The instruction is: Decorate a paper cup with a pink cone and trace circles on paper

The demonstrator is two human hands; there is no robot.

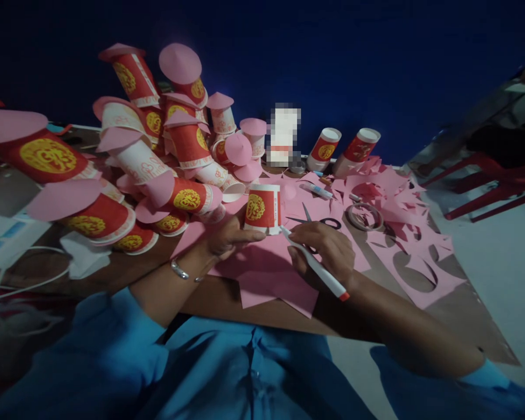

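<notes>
My left hand (234,236) grips the lower left of a red and white paper cup (263,207) with a yellow emblem, its thumb along the bottom edge. The cup is held over pink paper sheets (266,265). In my right hand (326,248) is a white pen (317,265) with a red end, its tip touching or very near the cup's lower right edge. Dark scissors (307,213) lie open just behind my right hand, which partly covers them.
Stacked cups with pink cone tops (188,140) fill the table's left side. Two cup stacks (325,150) stand at the back. A tape roll (365,216), a glue tube (317,191) and cut pink scraps (420,262) lie right. A red chair (490,186) stands beyond.
</notes>
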